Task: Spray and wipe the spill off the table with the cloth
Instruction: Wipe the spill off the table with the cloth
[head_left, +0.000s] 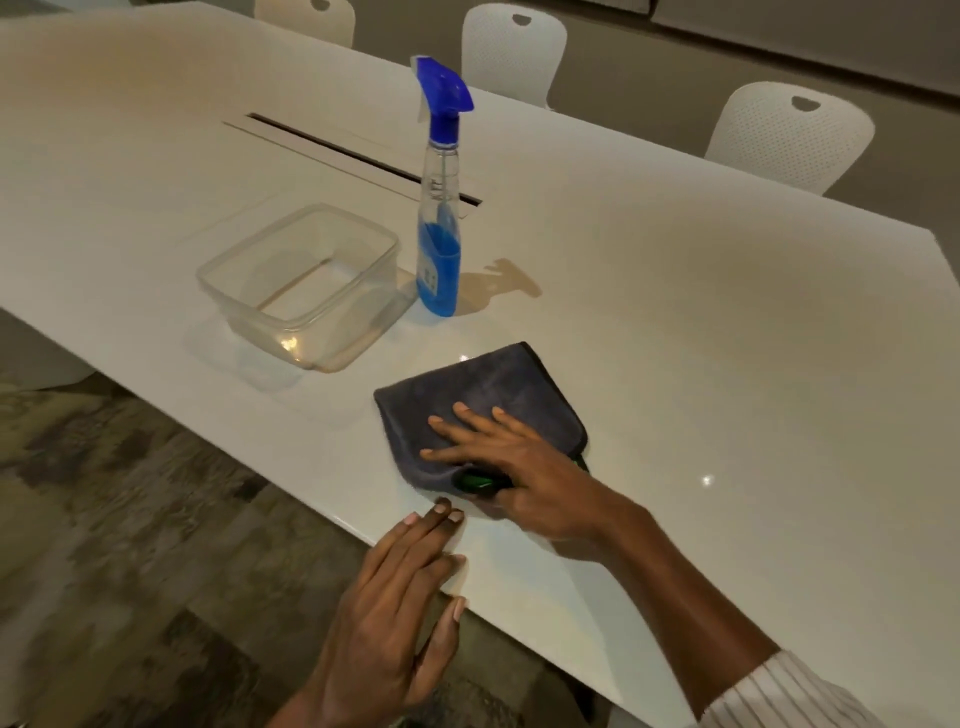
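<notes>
Two hands | right hand (519, 462) flat on plush cloth (483, 395)

The table (675, 312) has a smooth, glossy white top that throws back small highlights. The cloth (483, 395) is dark grey, soft and matt, with a plush nap. The spray bottle (439, 244) is clear plastic with a glossy blue plastic trigger head. The container (298, 283) is clear, smooth plastic. The chairs (789, 135) have matt white perforated backs.
</notes>
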